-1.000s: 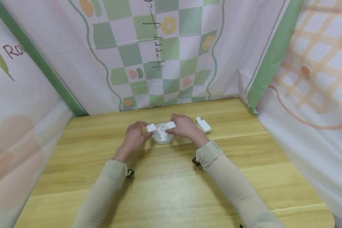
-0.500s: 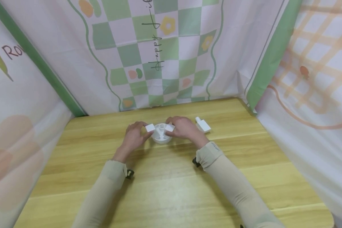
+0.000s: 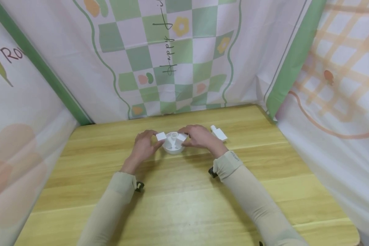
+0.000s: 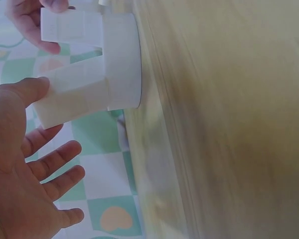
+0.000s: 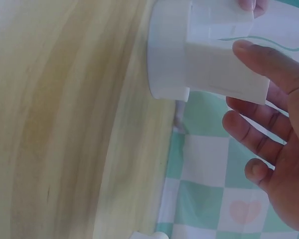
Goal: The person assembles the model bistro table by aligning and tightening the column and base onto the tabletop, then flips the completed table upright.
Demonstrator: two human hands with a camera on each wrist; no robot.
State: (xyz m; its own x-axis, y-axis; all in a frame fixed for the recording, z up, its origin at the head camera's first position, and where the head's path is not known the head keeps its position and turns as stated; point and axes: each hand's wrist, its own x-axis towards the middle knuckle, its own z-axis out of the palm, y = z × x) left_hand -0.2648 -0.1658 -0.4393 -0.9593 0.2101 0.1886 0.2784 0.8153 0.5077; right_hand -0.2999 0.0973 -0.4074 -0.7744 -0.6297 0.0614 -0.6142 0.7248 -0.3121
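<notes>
A round white base (image 3: pixel 173 150) stands on the table, with a raised ring and divided hollows visible in its top. Two white rectangular blocks rise from it side by side, their lower ends inside its rim. My left hand (image 3: pixel 142 147) pinches the left block (image 4: pixel 72 92) at its upper end between thumb and index finger, the other fingers spread apart. At the upper end of the right block (image 5: pixel 224 72), my right hand (image 3: pixel 200 136) has its thumb on one face and fingers on the opposite side. How far down the blocks sit is hidden by the rim.
A white square piece with a short round neck (image 3: pixel 219 134) lies on the wooden table (image 3: pixel 184 205), right of the base and close to my right wrist. Behind the table hangs a patterned cloth (image 3: pixel 178 68), with more cloth on both sides.
The right block has tilted and settled lower toward the base, and my right fingers have shifted slightly outward. My left hand keeps its grip almost unmoved.
</notes>
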